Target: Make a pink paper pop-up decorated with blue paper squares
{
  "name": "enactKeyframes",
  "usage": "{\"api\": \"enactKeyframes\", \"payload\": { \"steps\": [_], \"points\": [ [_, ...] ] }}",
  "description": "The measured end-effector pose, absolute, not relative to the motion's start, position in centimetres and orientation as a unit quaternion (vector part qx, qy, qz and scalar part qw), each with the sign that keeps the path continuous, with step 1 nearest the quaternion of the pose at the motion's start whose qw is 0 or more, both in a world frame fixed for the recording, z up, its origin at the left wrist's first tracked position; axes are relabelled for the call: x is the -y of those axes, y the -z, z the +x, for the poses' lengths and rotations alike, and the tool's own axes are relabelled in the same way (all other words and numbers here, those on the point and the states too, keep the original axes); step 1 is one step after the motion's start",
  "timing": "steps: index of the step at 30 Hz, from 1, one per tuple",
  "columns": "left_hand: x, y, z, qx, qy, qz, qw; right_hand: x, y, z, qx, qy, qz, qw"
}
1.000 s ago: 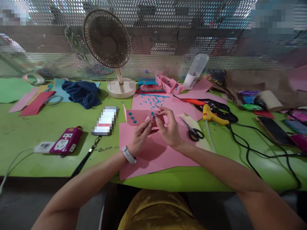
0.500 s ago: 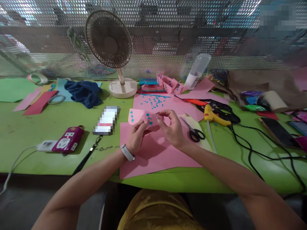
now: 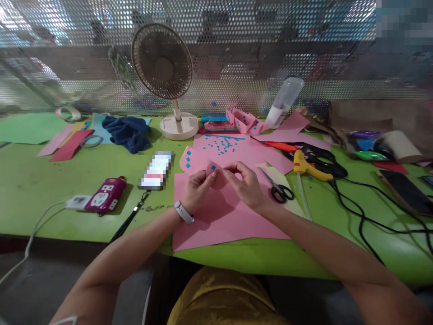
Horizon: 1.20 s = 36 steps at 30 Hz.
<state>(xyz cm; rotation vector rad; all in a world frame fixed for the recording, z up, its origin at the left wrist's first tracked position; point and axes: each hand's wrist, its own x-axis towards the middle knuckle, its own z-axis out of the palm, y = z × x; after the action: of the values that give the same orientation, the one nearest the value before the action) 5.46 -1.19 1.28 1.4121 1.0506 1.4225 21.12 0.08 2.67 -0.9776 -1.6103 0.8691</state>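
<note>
My left hand grips a folded pink paper piece between thumb and fingers. Small blue diamond shapes are stuck on the paper, several of them in a row on its left flap. From the other side, my right hand pinches the right edge of the same paper. Under both hands lie large pink sheets. Many loose blue paper bits are scattered on a pink sheet just beyond. Black-handled scissors lie right of my right hand, on pale yellow paper.
A yellow glue gun with black cords lies at the right. Behind stand a fan, pink folded pieces and a tilted clear bottle. A phone, a purple power adapter and a dark blue cloth lie at the left.
The paper has been turned and folded between my hands, so its right part shows fewer blue diamonds and its left flap has tilted. The whole view has shifted slightly.
</note>
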Motion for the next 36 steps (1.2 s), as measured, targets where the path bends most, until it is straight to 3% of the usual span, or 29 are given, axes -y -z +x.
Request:
{"api": "enactKeyframes", "payload": {
  "steps": [7,16,21,26,31,36],
  "points": [
    [1.0,-1.3,5.4,-0.365,-0.577,0.579,0.445,-0.9,-2.4,21.3,0.658,-0.365,-0.401,0.522],
    [1.0,-1.0,5.3,-0.411,-0.587,0.545,0.436,-0.4,-2.8,20.8,0.656,-0.400,-0.389,0.508],
    [0.8,-1.2,5.4,-0.362,-0.584,0.495,0.531,-0.9,-3.5,21.2,0.641,-0.412,-0.399,0.509],
    [-0.2,-1.4,4.4,-0.311,-0.634,0.319,0.632,-1.9,-4.0,23.0,0.648,-0.391,-0.410,0.509],
    [-1.2,-2.1,3.4,-0.342,-0.648,0.235,0.639,-2.9,-4.2,25.3,0.648,-0.395,-0.419,0.498],
    [-0.7,-1.6,4.0,-0.358,-0.633,0.313,0.611,-3.1,-3.9,26.1,0.650,-0.392,-0.418,0.499]
  ]
}}
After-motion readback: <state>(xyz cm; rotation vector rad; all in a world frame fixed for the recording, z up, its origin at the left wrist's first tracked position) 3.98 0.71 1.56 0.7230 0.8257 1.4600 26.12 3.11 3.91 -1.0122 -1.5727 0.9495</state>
